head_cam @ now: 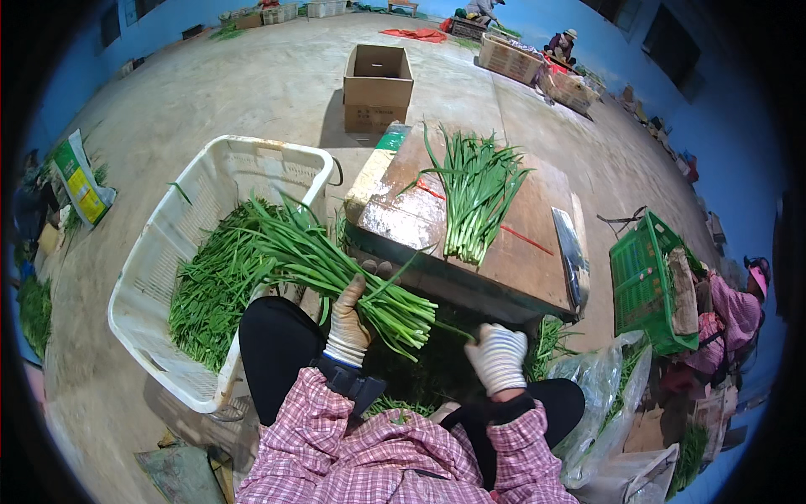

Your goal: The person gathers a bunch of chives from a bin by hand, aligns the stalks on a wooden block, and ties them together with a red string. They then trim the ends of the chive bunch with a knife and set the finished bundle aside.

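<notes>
My left hand (347, 324), in a striped knit work glove, grips a thick bunch of green chives (384, 302), its pale stem ends towards the right. My right hand (497, 356), gloved alike, is closed to the right of those ends. A thin green strand (454, 330) runs from the bunch to its fingers. On the low wooden board (397, 208) before me lies another bunch of chives (482, 195), stems towards me. A red tie (527, 240) stretches across the board beneath it. Near the board's right edge is a dark flat blade-like piece (565, 258).
A white plastic crate (141, 283) with loose green leaves stands at my left. Beyond the board is an open cardboard box (378, 94). Clear plastic bags (592, 390) and a green crate (636, 283) are at right, beside a person in pink (737, 309). Other people sit farther back.
</notes>
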A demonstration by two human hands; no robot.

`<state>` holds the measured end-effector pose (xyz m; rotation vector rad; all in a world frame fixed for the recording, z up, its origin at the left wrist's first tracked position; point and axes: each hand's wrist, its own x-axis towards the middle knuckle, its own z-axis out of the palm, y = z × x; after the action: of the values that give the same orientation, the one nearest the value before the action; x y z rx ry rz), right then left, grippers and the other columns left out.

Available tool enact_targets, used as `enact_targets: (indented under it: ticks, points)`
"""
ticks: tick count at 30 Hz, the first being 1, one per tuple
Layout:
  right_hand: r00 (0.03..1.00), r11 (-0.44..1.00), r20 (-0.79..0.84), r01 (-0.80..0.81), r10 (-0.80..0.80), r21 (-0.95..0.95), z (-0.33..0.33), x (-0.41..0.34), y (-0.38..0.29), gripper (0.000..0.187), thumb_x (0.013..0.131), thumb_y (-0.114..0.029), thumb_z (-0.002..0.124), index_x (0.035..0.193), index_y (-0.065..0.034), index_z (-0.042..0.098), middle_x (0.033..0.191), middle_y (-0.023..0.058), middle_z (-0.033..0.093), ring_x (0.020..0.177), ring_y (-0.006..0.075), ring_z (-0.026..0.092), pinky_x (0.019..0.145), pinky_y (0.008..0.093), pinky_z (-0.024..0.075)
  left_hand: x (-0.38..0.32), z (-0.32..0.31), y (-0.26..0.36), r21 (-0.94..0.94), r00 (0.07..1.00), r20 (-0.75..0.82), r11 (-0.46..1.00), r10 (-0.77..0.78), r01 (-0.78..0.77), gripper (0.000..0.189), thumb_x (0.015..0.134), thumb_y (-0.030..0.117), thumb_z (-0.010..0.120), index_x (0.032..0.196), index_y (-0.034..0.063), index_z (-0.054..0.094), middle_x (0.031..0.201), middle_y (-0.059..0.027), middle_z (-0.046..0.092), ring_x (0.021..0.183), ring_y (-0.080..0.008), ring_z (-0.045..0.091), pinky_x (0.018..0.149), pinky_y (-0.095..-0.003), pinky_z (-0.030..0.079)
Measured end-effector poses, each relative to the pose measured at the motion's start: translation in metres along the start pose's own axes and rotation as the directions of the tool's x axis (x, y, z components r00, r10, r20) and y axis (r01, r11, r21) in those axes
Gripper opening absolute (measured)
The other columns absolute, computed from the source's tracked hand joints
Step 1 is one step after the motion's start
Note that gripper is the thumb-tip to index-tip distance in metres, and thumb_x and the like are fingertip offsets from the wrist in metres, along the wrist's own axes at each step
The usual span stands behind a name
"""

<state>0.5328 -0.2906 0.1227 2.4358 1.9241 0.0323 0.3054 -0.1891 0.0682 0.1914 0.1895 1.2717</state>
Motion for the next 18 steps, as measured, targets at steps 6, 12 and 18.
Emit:
enact_targets:
  ticks: [6, 12, 18]
  points:
    - [0.954, 0.876, -0.258, 0.252, -0.153, 0.412, -0.025, 0.019, 0.006, 0.021, 0.09, -0.026, 0.063, 0.101, -0.0128, 0.074, 0.1, 0.012, 0.07, 0.096, 0.0346, 0.064, 0.083, 0.0464, 0.0501, -0.008, 0.012, -0.011, -0.112, 0.996, 0.08, 0.993, -0.029, 0.038, 0.036, 0.096, 0.013, 0.065, 0.131, 0.0154, 0.057, 0.13, -0.0109, 0.064, 0.124, -0.0332, 0.059, 0.106, -0.0575, 0.047]
    - [0.968, -0.103, 0.018, -0.044, -0.249, 0.994, -0.034, 0.06, -0.063, 0.036, 0.091, -0.018, 0.073, 0.11, 0.0115, 0.065, 0.101, 0.0151, 0.072, 0.09, 0.0152, 0.067, 0.078, 0.03, 0.0548, -0.011, -0.014, -0.013, 0.058, 0.989, 0.045, 0.989, -0.14, 0.137, 0.045, 0.093, 0.019, 0.07, 0.134, 0.01, 0.055, 0.129, -0.0115, 0.064, 0.116, -0.0294, 0.064, 0.099, -0.0498, 0.054]
    - [0.826, 0.583, -0.34, 0.56, -0.45, 0.589, -0.064, 0.083, -0.102, 0.017, 0.086, -0.016, 0.07, 0.095, -0.0043, 0.076, 0.091, 0.0158, 0.07, 0.083, 0.0333, 0.067, 0.076, 0.04, 0.053, -0.018, 0.001, -0.021, 0.157, 0.969, 0.128, 0.969, -0.214, 0.193, 0.067, 0.086, 0.04, 0.076, 0.138, 0.0051, 0.052, 0.119, -0.011, 0.068, 0.112, -0.0283, 0.065, 0.1, -0.0447, 0.052]
